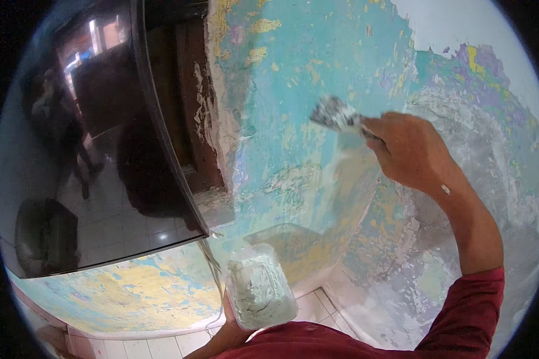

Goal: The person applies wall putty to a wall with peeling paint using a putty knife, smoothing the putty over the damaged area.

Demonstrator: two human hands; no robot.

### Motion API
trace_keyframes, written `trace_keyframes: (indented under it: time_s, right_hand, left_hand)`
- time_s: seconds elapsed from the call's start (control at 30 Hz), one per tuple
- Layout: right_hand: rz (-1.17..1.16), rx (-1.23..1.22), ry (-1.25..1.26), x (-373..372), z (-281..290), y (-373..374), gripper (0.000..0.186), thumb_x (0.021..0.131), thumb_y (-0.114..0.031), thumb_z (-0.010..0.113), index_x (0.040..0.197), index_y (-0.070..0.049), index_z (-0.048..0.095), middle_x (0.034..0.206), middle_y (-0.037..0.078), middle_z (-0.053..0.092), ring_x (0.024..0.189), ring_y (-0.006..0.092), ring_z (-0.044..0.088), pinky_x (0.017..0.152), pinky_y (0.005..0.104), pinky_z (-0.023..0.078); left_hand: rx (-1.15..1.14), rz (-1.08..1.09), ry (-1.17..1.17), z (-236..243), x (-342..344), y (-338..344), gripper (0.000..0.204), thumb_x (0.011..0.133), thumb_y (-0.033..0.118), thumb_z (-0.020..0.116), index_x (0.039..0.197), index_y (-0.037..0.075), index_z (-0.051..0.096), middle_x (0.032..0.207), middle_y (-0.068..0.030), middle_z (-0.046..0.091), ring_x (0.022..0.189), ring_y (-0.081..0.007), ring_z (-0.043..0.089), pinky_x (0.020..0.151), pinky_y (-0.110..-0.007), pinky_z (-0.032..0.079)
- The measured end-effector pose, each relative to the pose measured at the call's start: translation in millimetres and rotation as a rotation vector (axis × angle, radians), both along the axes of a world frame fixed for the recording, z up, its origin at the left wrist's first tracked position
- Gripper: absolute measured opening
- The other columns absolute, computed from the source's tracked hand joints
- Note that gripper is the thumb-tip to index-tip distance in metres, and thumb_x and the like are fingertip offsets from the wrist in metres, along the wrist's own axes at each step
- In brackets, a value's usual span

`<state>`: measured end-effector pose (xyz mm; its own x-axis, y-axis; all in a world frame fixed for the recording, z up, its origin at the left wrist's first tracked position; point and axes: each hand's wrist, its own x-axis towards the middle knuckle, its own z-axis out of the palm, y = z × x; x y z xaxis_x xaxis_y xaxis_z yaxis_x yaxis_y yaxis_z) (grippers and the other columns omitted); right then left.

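My right hand grips a putty knife, raised over the patchy turquoise wall, with grey-white paste smeared on its blade. I cannot tell whether the blade touches the wall. Low in the middle of the view, my left hand holds a translucent rectangular tub of pale putty by its side and underside; the tub hides most of that hand's fingers.
A large glossy black screen fills the left side, beside a dark recess with flaking edges. Cables hang below the screen. Grey-white patched wall is on the right, with pale floor tiles at the bottom.
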<state>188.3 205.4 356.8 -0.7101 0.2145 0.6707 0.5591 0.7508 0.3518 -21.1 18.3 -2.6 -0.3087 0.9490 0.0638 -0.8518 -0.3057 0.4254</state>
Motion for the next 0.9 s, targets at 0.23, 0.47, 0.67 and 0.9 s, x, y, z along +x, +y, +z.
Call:
trace_keyframes:
  time_s: [0.23, 0.47, 0.67, 0.9]
  right_hand:
    - [0.237, -0.460, 0.276, 56, -66, 48, 0.032, 0.089, -0.010, 0.067, 0.119, 0.002, 0.066, 0.094, 0.023, 0.069, 0.076, 0.0330, 0.067, 0.070, 0.0409, 0.052]
    - [0.672, -0.958, 0.804, 75, -171, 95, 0.044, 0.102, -0.012, 0.055, 0.145, 0.000, 0.051, 0.097, 0.007, 0.067, 0.066, 0.0085, 0.055, 0.054, 0.0232, 0.043]
    - [0.816, -1.435, 0.951, 75, -212, 101, 0.048, 0.103, -0.012, 0.052, 0.150, -0.002, 0.044, 0.088, 0.005, 0.063, 0.057, 0.0056, 0.049, 0.044, 0.0229, 0.037]
    - [0.796, -1.308, 1.002, 104, -196, 150, 0.051, 0.103, -0.012, 0.053, 0.151, -0.001, 0.042, 0.080, 0.001, 0.057, 0.054, 0.0060, 0.043, 0.044, 0.0239, 0.036]
  left_hand:
    - [0.001, -0.048, -0.077, 16, 12, 0, 0.090, 0.085, 0.074, 0.055, 0.151, 0.014, 0.039, 0.142, -0.0265, 0.048, 0.130, -0.0479, 0.048, 0.103, -0.075, 0.036]
    - [0.065, -0.069, -0.068, 37, 35, 18, 0.091, 0.088, 0.074, 0.050, 0.151, 0.008, 0.039, 0.140, -0.0229, 0.053, 0.123, -0.0482, 0.055, 0.101, -0.063, 0.046]
    - [0.083, -0.085, -0.003, 46, 62, 49, 0.088, 0.087, 0.072, 0.051, 0.147, 0.008, 0.043, 0.137, -0.0233, 0.055, 0.122, -0.0489, 0.055, 0.099, -0.064, 0.047]
    - [-0.103, -0.072, -0.004, 34, 96, 88, 0.095, 0.079, 0.081, 0.058, 0.148, 0.018, 0.042, 0.141, -0.0213, 0.049, 0.130, -0.0433, 0.049, 0.107, -0.073, 0.034]
